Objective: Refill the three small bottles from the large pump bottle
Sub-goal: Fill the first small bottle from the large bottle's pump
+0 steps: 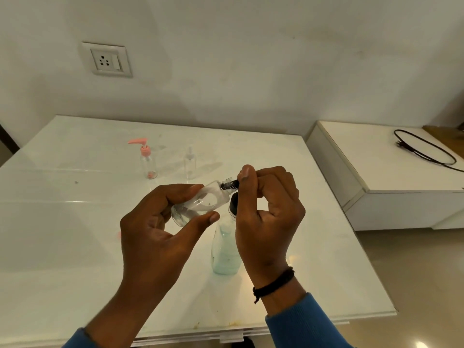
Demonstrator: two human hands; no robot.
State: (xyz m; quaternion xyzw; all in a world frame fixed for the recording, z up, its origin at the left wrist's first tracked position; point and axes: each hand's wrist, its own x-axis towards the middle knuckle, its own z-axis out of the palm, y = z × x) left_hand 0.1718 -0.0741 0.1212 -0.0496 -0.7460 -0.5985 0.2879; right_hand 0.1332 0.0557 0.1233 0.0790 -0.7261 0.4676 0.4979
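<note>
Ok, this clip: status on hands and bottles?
Left hand grips small clear bottle, tilted. Right hand pinches its black cap at the neck. Large bottle stands below. Two small bottles behind, untouched.

You see dim, warm-greenish light; glare streaks the glossy desk (pixel 75 202) at left, soft shadows, and edges bowed by wide-angle distortion.

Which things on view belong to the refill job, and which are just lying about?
Job:
small clear bottle, held tilted in left hand
its black cap, pinched by right hand
large bottle
pink-pump bottle
clear spray bottle

Lying about:
black cable
wall socket
</note>
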